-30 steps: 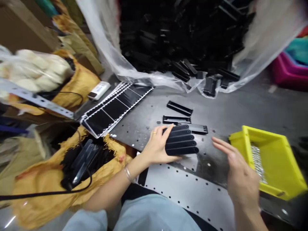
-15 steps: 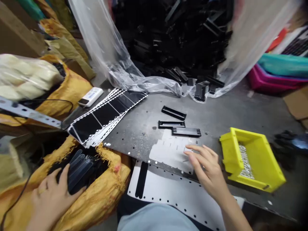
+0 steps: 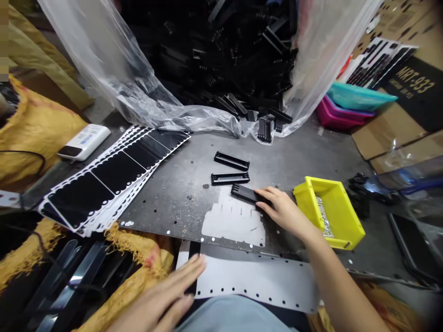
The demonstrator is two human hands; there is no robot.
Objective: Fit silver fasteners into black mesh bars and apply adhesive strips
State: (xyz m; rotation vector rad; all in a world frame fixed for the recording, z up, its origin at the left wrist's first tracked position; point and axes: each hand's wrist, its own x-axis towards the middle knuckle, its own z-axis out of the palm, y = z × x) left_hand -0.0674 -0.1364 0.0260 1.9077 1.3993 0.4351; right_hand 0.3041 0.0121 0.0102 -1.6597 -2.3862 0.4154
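Note:
My right hand (image 3: 282, 210) has its thumb and fingers closed on the right end of a black rectangular plastic piece (image 3: 243, 192), which lies on the grey table near a white patch. Two similar open-framed black pieces lie just beyond it: a nearer frame (image 3: 230, 178) and a farther frame (image 3: 231, 161), both untouched. Low in the view, my left hand (image 3: 166, 293) is open with its fingers stretched out. It is beside a white sheet with punched holes (image 3: 256, 276) at my lap, and nothing shows in it; whether it touches the sheet I cannot tell.
A yellow bin (image 3: 341, 207) of small metal parts stands right of my right hand. Black-and-white label sheets (image 3: 114, 175) lie left, beside a white device (image 3: 85, 141). A plastic-lined heap of black parts (image 3: 221, 60) rises behind. An orange sack (image 3: 138, 249) holds dark strips.
My left hand has left the sack and moved right, toward my lap. My right hand has moved forward and taken hold of the nearest black piece, now turned slightly. The view has shifted right.

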